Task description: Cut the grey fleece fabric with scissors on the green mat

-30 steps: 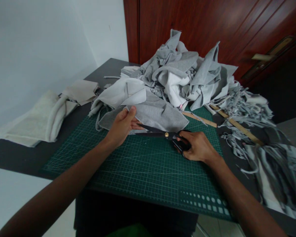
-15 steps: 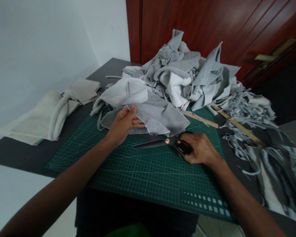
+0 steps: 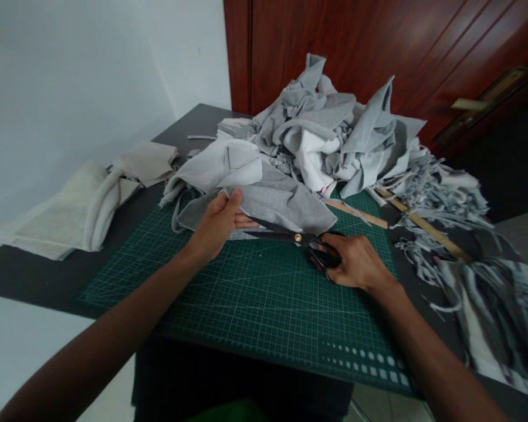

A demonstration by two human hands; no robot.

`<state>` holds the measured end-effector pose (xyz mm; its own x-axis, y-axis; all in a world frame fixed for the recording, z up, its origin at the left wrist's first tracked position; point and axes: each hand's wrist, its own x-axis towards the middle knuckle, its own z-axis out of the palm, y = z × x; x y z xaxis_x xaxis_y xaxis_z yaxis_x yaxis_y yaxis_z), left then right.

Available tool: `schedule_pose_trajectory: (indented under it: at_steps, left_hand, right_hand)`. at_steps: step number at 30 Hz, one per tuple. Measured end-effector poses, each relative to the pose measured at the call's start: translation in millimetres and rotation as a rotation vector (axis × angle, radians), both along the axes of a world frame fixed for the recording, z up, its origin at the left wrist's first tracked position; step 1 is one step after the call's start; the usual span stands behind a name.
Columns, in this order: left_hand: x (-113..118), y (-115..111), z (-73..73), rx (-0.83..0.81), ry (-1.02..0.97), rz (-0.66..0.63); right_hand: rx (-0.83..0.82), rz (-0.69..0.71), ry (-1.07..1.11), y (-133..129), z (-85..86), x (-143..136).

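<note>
Gray fabric [image 3: 286, 205] lies over the back of the green cutting mat [image 3: 264, 299]. My left hand [image 3: 222, 221] pinches its left part between thumb and fingers. My right hand [image 3: 356, 261] is closed around the handles of black scissors [image 3: 298, 237] with a brass pivot. The scissors point left toward my left hand, their blades parted at the fabric's front edge. The upper blade lies against the gray fabric and its tip is close to my left fingers. A lighter piece of cloth [image 3: 242, 167] rests behind the gray fabric.
A tall heap of gray and white cloth [image 3: 334, 129] stands at the back. Thin scraps [image 3: 449, 193] and dark strips [image 3: 501, 310] lie at the right, beside a wooden ruler [image 3: 426, 227]. Folded cream cloth [image 3: 66, 211] lies at the left, near the wall.
The scissors have moved up to the fabric's front edge, and their blades are spread wider. The fabric's front flap hangs less over the scissors. My left hand has barely moved.
</note>
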<state>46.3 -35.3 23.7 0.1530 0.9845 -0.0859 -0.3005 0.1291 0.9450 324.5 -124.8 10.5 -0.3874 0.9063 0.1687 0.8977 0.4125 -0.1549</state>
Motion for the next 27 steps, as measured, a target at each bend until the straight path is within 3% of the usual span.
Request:
schedule_pose_trajectory:
  at_steps: [27]
  left_hand:
    - [-5.5, 7.2, -7.0, 0.122, -0.104, -0.023]
  right_hand:
    - [-0.160, 0.008, -0.038, 2.1, 3.1, 6.9]
